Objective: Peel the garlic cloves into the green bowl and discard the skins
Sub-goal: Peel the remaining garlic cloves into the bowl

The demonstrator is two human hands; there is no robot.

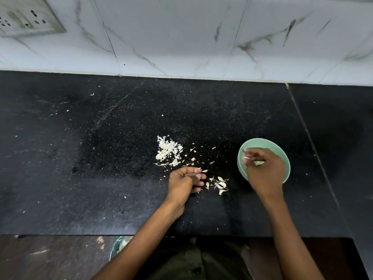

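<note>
Head view shows both hands low over a black speckled surface (121,158). At about four o'clock from centre, the right hand (262,172) hangs over the green bowl (282,154), its fingers curled loosely down into the bowl; a pale garlic clove (259,163) shows just under the fingers, but whether the grip has it pinched or has let it go I cannot tell. At about six o'clock from centre, the left hand (184,181) rests on its outer edge on the surface, thumb side up, fingers (198,176) half bent and pointing toward three o'clock. A small whitish sliver (204,170) sits right at its upper fingertips, too small to say whether the grip pinches it or it lies on the surface.

Just beside the left fingertips, at their three o'clock, lies a small cluster of garlic pieces (221,184), between the two hands. At twelve o'clock from the left hand, near it, sits a larger heap of papery skins (168,151), with loose flakes strewn between the heap and the bowl. The bowl stands on the surface well to the three o'clock side of that heap.

White marbled wall tiles (191,37) back the surface at twelve o'clock, with a switch plate (26,17) at the eleven o'clock corner.
</note>
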